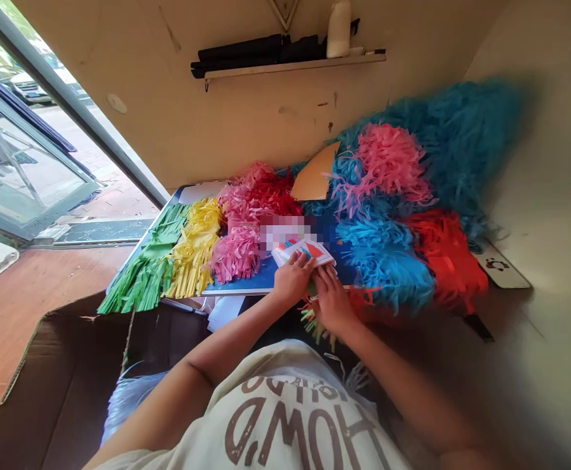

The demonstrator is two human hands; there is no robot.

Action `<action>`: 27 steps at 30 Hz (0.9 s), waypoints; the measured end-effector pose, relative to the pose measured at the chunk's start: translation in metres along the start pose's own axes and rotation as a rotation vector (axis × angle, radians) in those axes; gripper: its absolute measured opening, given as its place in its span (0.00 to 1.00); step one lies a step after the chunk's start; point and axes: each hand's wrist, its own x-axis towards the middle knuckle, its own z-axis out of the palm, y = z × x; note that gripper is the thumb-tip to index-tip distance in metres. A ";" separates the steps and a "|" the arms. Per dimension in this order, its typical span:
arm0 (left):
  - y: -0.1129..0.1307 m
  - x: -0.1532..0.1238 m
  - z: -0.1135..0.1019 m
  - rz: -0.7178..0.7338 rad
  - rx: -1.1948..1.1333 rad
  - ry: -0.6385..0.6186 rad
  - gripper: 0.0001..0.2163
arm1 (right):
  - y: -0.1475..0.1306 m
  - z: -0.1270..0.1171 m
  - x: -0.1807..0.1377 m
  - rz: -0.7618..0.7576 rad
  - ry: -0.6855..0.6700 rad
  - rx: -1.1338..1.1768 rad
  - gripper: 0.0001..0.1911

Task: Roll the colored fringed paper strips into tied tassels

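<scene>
My left hand [293, 279] presses its fingers over the near left edge of a flat white packet [317, 251] printed in red and blue. My right hand [333, 299] grips the same packet at its near right corner, fingers bent over it. The packet lies at the front edge of the blue table [246, 285]; part of the area behind it is pixelated. Below my hands hang pale green paper fringes [321, 326], partly covered by my right hand. A pink tissue fringe bundle [239, 251] lies just left of the packet, and a bright blue one [383, 254] to the right.
Yellow [196, 241] and green fringe bundles [155, 251] lie at the table's left end. Red fringe [449, 261] and a large teal heap [462, 137] fill the right. An orange card [317, 175] leans behind. A cardboard box [70, 365] stands at lower left; a shelf [295, 66] is above.
</scene>
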 end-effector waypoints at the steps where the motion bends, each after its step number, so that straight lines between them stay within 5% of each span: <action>1: 0.001 0.000 0.000 -0.002 -0.003 -0.006 0.20 | 0.000 -0.003 -0.007 0.009 0.031 -0.003 0.30; 10: 0.004 0.002 0.006 -0.018 -0.019 -0.003 0.20 | 0.003 -0.001 -0.038 0.271 0.277 -0.070 0.50; 15: 0.007 0.005 0.005 -0.013 -0.023 0.003 0.19 | 0.010 0.010 -0.035 0.161 0.109 -0.042 0.34; 20: 0.009 0.005 -0.005 -0.031 -0.036 -0.016 0.18 | -0.003 -0.004 -0.022 0.247 0.124 0.035 0.35; 27: 0.014 0.003 -0.020 0.003 -0.021 -0.053 0.19 | 0.007 -0.012 0.026 0.306 -0.021 -0.031 0.22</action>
